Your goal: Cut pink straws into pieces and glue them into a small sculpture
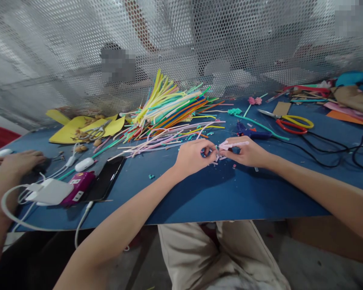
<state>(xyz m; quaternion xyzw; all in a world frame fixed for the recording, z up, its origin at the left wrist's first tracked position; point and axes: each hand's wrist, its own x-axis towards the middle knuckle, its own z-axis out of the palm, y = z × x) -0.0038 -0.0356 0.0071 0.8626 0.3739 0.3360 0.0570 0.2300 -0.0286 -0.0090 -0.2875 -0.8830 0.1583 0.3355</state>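
Observation:
My left hand (195, 156) and my right hand (245, 153) meet over the blue table. Between thumb and fingers, my right hand pinches pale pink pipe cleaner pieces (234, 144). My left thumb and forefinger close in a ring, their tips at the near end of the same pieces; the exact spot they grip is small and partly covered. Small cut bits (222, 158) lie under the fingers. Behind my hands rests a blue glue gun (254, 132). Loose pink and lilac pipe cleaners (160, 139) spread out beyond my left hand.
A big bundle of coloured pipe cleaners (169, 106) lies against the perforated metal screen (175, 36). Scissors with red and yellow handles (293, 123) and a black cord (323, 163) are at right. A phone (107, 179), white charger (50, 191) and another person's hand (24, 163) are at left.

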